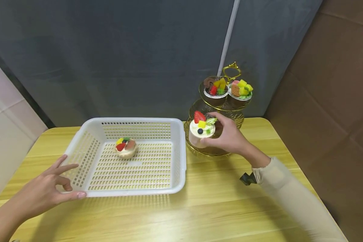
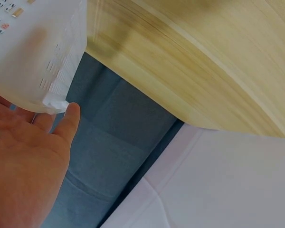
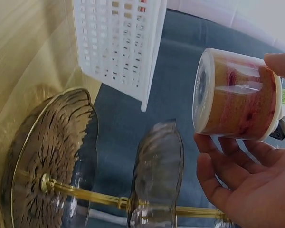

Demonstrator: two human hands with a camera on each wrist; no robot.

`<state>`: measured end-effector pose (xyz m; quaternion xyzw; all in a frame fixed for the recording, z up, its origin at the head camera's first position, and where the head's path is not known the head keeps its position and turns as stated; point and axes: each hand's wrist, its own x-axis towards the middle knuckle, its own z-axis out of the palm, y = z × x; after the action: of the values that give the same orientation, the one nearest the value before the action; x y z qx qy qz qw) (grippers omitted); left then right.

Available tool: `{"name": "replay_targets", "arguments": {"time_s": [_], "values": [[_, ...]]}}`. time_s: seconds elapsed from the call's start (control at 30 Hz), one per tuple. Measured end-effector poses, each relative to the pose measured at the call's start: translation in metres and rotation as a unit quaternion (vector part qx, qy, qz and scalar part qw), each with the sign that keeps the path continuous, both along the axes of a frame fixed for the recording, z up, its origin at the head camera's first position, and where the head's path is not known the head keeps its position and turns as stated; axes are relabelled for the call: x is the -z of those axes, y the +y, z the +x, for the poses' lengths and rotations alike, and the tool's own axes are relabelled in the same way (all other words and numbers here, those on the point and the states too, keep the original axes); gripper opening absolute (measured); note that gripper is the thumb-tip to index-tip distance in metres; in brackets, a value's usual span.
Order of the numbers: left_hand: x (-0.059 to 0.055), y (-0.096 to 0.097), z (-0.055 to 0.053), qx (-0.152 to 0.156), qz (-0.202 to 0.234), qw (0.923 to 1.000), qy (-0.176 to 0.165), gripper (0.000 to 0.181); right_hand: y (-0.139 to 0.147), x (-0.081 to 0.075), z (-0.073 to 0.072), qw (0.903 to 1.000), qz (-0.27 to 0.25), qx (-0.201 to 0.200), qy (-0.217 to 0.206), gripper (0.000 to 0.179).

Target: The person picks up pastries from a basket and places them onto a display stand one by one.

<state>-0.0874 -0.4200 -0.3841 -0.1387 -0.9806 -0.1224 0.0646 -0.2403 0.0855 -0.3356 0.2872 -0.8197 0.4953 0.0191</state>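
Currently I see the cream-topped cup (image 1: 196,138) gripped between thumb and fingers of the right hand (image 1: 228,136), the tiered stand (image 1: 216,151) just behind; the left hand (image 1: 45,190), fingers spread, touches the basket (image 1: 133,192).

right grip (image 1: 230,137) holding dessert cup (image 1: 196,139), left grip (image 1: 48,186) touching white basket (image 1: 133,192)

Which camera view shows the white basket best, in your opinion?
The head view: the white basket appears almost whole, including its perforated floor. The left wrist view shows only a corner by the left hand; the right wrist view, only part of its side.
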Motion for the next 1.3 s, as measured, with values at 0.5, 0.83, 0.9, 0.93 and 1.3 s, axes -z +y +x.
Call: {"name": "replay_targets", "arguments": {"time_s": [0.5,0.83,0.9,0.93,1.3], "values": [[0.002,0.0,0.0,0.002,0.006,0.9999,0.011,0.037,0.03,0.008,-0.009,0.9976,0.0,0.049,-0.048,0.079],[0.002,0.0,-0.001,0.006,0.008,0.9999,0.009,0.036,0.044,0.009,-0.016,0.9975,-0.01,0.048,-0.05,0.068],[0.001,0.0,-0.001,0.006,0.007,0.9999,0.009,0.036,0.045,0.009,-0.017,0.9974,-0.013,0.044,-0.055,0.068],[0.001,0.0,-0.001,0.006,0.007,0.9999,0.008,0.036,0.046,0.009,-0.018,0.9973,-0.015,0.043,-0.058,0.068],[0.001,-0.001,0.0,0.007,0.003,0.9999,0.009,0.036,0.054,0.006,-0.026,0.9956,-0.014,0.059,-0.072,0.064]]}}
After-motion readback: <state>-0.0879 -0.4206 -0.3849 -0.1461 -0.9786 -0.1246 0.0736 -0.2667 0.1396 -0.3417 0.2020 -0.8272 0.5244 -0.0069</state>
